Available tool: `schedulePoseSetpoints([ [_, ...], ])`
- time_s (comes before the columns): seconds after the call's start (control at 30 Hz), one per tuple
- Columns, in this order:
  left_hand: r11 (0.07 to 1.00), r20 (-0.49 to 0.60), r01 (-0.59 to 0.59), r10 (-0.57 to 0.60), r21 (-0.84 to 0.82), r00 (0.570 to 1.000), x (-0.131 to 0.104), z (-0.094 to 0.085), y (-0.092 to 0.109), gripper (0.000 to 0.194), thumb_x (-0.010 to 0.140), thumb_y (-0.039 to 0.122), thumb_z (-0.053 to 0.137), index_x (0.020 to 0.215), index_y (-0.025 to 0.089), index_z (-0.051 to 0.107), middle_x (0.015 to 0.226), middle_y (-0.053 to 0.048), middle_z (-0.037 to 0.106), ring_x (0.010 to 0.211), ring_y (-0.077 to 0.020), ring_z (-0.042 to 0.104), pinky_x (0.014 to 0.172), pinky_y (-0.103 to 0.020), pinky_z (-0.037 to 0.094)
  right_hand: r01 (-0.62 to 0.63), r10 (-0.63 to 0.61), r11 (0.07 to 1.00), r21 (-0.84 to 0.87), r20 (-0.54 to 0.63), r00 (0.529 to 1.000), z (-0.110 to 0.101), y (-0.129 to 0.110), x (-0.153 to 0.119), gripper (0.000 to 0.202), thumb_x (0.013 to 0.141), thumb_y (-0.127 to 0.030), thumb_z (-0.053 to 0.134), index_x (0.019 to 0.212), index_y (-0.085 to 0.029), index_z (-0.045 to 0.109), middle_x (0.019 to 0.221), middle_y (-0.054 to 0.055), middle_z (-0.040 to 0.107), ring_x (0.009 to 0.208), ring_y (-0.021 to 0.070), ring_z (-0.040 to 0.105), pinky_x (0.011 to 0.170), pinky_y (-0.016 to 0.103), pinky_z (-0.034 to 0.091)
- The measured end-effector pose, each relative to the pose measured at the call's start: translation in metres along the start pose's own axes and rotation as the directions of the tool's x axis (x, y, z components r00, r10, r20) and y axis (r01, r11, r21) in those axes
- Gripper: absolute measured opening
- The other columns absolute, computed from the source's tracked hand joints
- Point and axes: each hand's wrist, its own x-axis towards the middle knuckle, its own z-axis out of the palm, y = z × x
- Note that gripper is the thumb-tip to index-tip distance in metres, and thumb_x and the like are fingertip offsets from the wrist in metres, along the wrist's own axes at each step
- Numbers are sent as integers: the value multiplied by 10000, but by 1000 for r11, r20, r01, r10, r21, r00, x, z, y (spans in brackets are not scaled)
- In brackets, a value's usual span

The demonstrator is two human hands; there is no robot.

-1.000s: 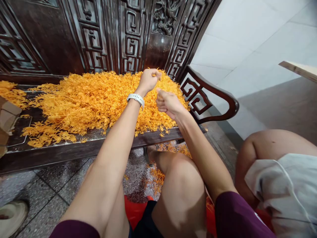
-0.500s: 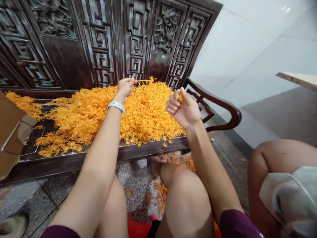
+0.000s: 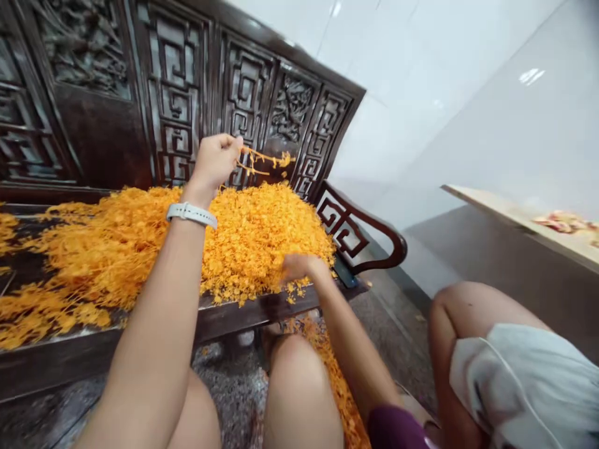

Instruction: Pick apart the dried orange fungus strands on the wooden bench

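Note:
My left hand (image 3: 215,163), with a white watch on the wrist, is raised above the bench and closed on a thin orange branched sprig (image 3: 262,157). A few small flower-like pieces cling to the sprig's far end. Below lies a large pile of orange flower-like pieces (image 3: 262,231), with stemmed sprigs (image 3: 98,240) heaped on its left side. Low at the pile's front right is my right hand (image 3: 299,267), its fingers smeared by motion against the orange pieces. Whether it holds anything is not visible.
The pile rests on a dark carved wooden bench (image 3: 253,319) with a curved armrest (image 3: 374,224). A phone-like dark object (image 3: 345,274) lies near the armrest. Orange pieces (image 3: 349,399) litter the floor. Another person's knee (image 3: 472,305) and a wooden board (image 3: 505,218) are at right.
My right hand has dropped from above the pile's right side down to its front. The left hand has lifted the sprig higher above the pile. The view has turned right.

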Motion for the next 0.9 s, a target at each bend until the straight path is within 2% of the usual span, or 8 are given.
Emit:
schedulePoseSetpoints([
  [0.13,996,54,-4,-1,94,999,-11,17,13,327,1034,214,631,711,183,594,483,58,370,480,-83,262,483,-279,159,-15,19,1000,20,-268,963,-5,-3,-10,412,1020,-545,579,1171,-207,759,1027,103,799,950,243,726,818,339,512],
  [0.27,993,84,-19,9,119,996,-17,32,20,285,1043,175,610,759,158,620,490,67,350,487,-70,278,504,-272,167,86,85,965,249,-605,792,-39,9,-16,471,1041,-608,505,1123,-190,707,975,83,749,836,197,670,774,340,489],
  [0.37,982,153,-79,53,171,987,-23,40,27,262,1019,149,622,757,145,637,515,50,391,494,-69,308,510,-272,180,204,170,886,416,-702,692,-61,16,-22,539,1001,-644,564,1310,-204,594,975,61,710,799,177,645,718,328,507],
  [0.5,969,302,-124,55,213,952,-31,50,32,282,990,204,638,711,169,610,516,39,364,493,-88,325,527,-277,248,360,181,815,454,-789,587,-70,16,-24,645,989,-626,606,1483,-257,415,990,46,688,755,159,637,623,298,515],
  [0.6,943,354,-206,106,260,929,-31,57,27,228,953,242,660,736,170,655,546,17,412,547,-119,391,568,-291,322,439,158,791,426,-836,525,-67,17,-19,447,1003,-582,612,1311,-267,538,908,19,678,679,135,617,578,282,503],
  [0.77,864,236,-267,178,428,955,-28,66,3,159,880,231,694,732,174,695,640,-35,573,658,-176,511,670,-334,401,511,21,841,177,-955,296,-57,-2,-34,155,1037,-337,611,917,-242,634,728,-19,600,617,116,550,570,287,441],
  [0.83,824,116,-221,189,522,975,-27,62,-15,160,872,215,683,715,186,690,659,-45,603,678,-195,529,690,-349,396,571,-132,817,74,-941,312,-54,-18,-62,176,1049,-232,562,894,-241,644,746,-12,610,653,121,572,594,291,453],
  [0.9,820,-42,-113,164,562,986,-23,51,-36,166,882,222,672,719,193,692,658,-43,605,677,-201,528,690,-352,379,643,-245,764,59,-895,374,-53,-29,-98,191,1060,-191,521,946,-249,662,782,-3,639,674,124,602,622,298,491],
])
